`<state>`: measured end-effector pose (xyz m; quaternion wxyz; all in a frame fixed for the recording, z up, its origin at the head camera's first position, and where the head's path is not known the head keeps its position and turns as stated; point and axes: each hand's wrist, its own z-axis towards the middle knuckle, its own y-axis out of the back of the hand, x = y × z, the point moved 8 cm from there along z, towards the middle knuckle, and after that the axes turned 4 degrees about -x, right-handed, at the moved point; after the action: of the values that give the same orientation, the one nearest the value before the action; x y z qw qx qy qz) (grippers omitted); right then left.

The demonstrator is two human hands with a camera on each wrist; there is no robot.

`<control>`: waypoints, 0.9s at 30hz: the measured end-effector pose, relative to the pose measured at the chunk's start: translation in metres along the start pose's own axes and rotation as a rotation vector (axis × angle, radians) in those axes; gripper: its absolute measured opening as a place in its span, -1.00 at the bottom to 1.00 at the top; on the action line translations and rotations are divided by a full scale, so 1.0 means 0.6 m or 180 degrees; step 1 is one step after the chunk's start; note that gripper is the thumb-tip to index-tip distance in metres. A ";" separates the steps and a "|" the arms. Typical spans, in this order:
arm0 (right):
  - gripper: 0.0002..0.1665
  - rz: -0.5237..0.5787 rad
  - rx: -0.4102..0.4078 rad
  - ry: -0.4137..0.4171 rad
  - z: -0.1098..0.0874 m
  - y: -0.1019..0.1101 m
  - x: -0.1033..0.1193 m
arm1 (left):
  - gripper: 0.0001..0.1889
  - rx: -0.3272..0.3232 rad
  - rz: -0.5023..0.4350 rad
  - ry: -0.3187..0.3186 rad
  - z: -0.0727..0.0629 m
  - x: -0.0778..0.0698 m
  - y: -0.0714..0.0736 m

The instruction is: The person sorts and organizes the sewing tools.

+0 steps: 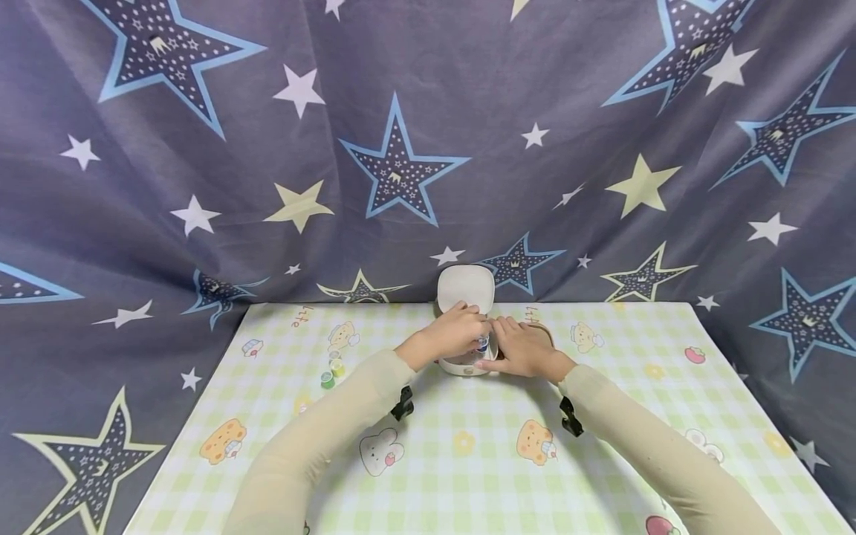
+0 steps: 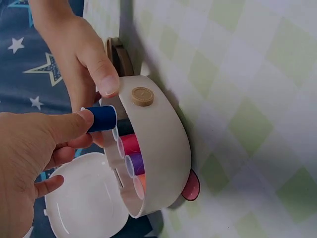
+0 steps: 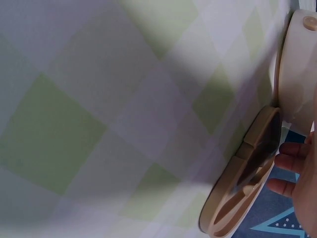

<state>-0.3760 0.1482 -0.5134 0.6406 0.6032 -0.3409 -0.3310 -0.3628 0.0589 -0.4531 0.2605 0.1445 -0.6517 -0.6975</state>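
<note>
My left hand (image 1: 456,331) pinches a blue thread spool (image 2: 103,118) between thumb and fingers at the open top of a white sewing box (image 2: 166,144). Inside stand a dark spool (image 2: 126,127), a red spool (image 2: 130,144), a purple spool (image 2: 134,164) and an orange spool (image 2: 140,185). The box's white lid (image 1: 466,288) is flipped back. My right hand (image 1: 524,349) holds the box's right end, its thumb on the rim near a round tan button (image 2: 142,96). Some right fingers are hidden behind the box.
A tan-rimmed, swung-out compartment (image 3: 242,173) juts from the box's right side. Left of the box, a green spool (image 1: 327,380) and a yellow spool (image 1: 337,367) stand on the checked tablecloth (image 1: 461,483), a pale one (image 1: 334,357) behind them. A star-patterned curtain (image 1: 401,59) hangs behind the table.
</note>
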 end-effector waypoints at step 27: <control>0.28 -0.0041 0.0009 -0.0018 0.000 0.001 0.002 | -0.69 0.0216 0.0325 -0.0014 0.015 -0.014 -0.038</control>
<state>-0.3757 0.1474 -0.5125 0.6367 0.6053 -0.3393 -0.3363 -0.3645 0.0712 -0.4760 0.2892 0.1183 -0.6821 -0.6612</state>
